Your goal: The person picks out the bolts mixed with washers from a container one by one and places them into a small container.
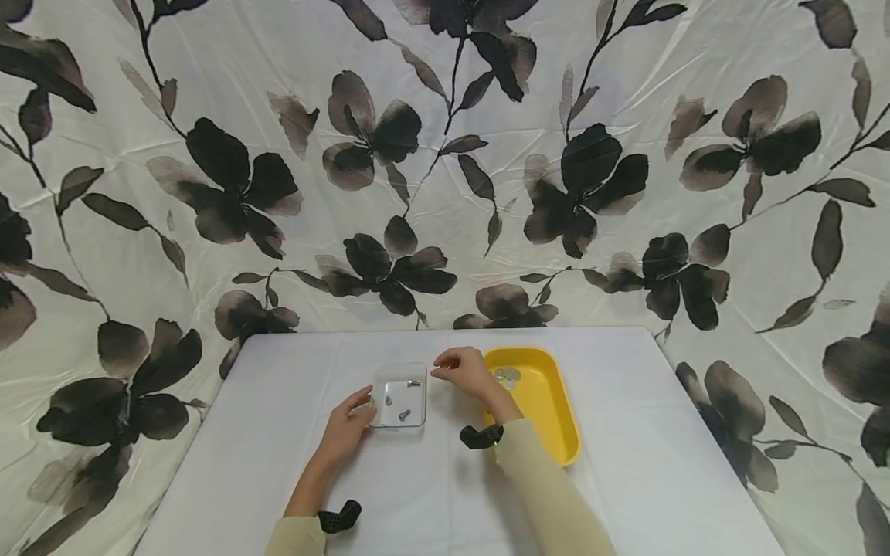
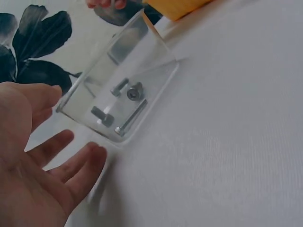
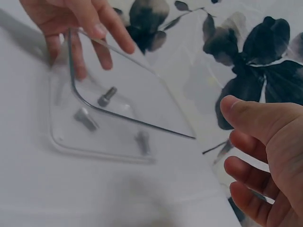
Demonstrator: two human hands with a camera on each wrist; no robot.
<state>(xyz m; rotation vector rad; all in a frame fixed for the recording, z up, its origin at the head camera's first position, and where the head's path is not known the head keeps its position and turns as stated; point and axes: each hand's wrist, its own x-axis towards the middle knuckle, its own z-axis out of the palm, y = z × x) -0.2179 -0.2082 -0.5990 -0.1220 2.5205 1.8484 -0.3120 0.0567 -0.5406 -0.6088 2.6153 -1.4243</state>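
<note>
White worktop [image 1: 640, 401], toward far edge: I'd brace the clear rectangular plastic box [image 1: 399, 394]; left hand [image 1: 346, 425] and right hand [image 1: 467, 372] fingers loosely parted.

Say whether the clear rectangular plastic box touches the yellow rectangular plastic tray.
Apart: the head view shows white tabletop between the clear box and yellow tray.

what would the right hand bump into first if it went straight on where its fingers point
Probably the clear box: in the head view, the right hand points toward its right side. Depth is unclear, so it might pass over the rim.
</note>
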